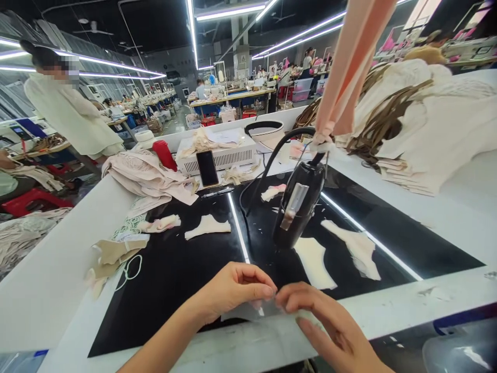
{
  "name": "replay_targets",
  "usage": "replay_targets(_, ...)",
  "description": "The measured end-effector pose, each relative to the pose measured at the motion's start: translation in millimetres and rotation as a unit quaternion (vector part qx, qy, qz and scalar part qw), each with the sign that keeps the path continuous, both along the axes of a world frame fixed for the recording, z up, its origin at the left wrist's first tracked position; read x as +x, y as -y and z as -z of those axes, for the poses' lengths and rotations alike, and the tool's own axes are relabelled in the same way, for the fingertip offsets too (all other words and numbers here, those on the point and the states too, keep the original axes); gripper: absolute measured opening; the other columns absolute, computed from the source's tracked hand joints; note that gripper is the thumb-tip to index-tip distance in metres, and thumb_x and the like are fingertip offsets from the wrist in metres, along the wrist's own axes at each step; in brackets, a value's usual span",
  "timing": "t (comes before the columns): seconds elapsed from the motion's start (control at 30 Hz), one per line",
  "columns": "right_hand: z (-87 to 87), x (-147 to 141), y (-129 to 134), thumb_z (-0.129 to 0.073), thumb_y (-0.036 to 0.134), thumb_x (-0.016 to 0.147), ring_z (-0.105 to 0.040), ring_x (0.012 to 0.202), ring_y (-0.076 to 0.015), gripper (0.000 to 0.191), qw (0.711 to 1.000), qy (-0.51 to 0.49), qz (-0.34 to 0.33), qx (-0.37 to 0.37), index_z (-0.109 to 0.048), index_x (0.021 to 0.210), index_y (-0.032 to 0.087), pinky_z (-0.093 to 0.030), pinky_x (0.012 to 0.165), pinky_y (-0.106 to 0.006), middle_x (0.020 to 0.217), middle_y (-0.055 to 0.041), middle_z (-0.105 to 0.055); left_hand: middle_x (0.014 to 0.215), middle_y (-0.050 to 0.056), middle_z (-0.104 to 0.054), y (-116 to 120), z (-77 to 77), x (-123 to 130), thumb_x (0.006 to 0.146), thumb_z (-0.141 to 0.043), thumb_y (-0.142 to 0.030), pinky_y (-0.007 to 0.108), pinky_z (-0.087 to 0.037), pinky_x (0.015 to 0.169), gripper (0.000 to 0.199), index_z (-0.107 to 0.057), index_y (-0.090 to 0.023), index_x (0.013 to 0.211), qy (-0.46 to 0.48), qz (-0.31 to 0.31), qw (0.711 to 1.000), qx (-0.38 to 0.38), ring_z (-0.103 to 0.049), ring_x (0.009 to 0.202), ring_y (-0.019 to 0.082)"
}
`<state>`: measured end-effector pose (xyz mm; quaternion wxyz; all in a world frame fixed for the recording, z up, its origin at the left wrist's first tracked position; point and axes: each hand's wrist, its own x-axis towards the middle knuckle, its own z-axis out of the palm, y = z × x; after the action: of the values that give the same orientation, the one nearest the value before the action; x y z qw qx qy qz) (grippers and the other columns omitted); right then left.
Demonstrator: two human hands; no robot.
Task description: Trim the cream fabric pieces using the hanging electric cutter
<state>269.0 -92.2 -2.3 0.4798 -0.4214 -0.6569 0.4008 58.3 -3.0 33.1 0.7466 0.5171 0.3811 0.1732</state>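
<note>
The left hand (237, 288) is pinching, apparently, a clear sheet (245, 312) over the black mat (166, 274); the right hand (324, 313) is curling its fingers alongside, their grip indeterminable.

I am in a sewing workshop: rows of machines (481, 51) stand on long benches (238, 97) under tube lights (231, 12), people (72, 111) are among them, bins (301, 94) sit below, and fabric (446, 124) lies heaped on my table (388, 304) beside a black mat (163, 280)

Fabric pcs (207, 226) on mat (174, 269), L/R of machine (298, 207); phone (207, 168) bef. box (229, 159).
</note>
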Motion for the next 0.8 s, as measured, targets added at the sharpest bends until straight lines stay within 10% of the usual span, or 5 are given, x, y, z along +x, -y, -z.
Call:
replay_targets(0.27,8.0,-31.6,-5.5,-0.066,0.061,0.089,-0.070,0.074,-0.0212,0.046,0.945,-0.171,0.008,-0.278,-0.075,0.111,0.022,-0.060,0.056,-0.030,0.088,-0.0074,-0.072,0.074,0.000,-0.063,-1.5,2.6,-31.3,0.079,-0.084,-0.045,0.022,-0.041,0.060,0.035,-0.074,-0.013,0.087,-0.013,-0.050,0.998,0.040,-0.052,0.061,0.008)
replay_targets(0.8,9.8,-53.2,-18.9,-0.064,0.036,0.083,-0.050,0.056,-0.0124,0.017,0.961,-0.053,0.023,-0.271,-0.064,0.074,0.021,-0.043,0.055,-0.023,0.061,0.0040,-0.053,0.070,-0.003,-0.054,-7.8,8.5,-59.2,0.084,-0.074,-0.045,0.020,-0.046,0.054,0.032,-0.058,-0.018,0.081,-0.088,-0.102,0.989,0.063,-0.047,0.061,0.010)
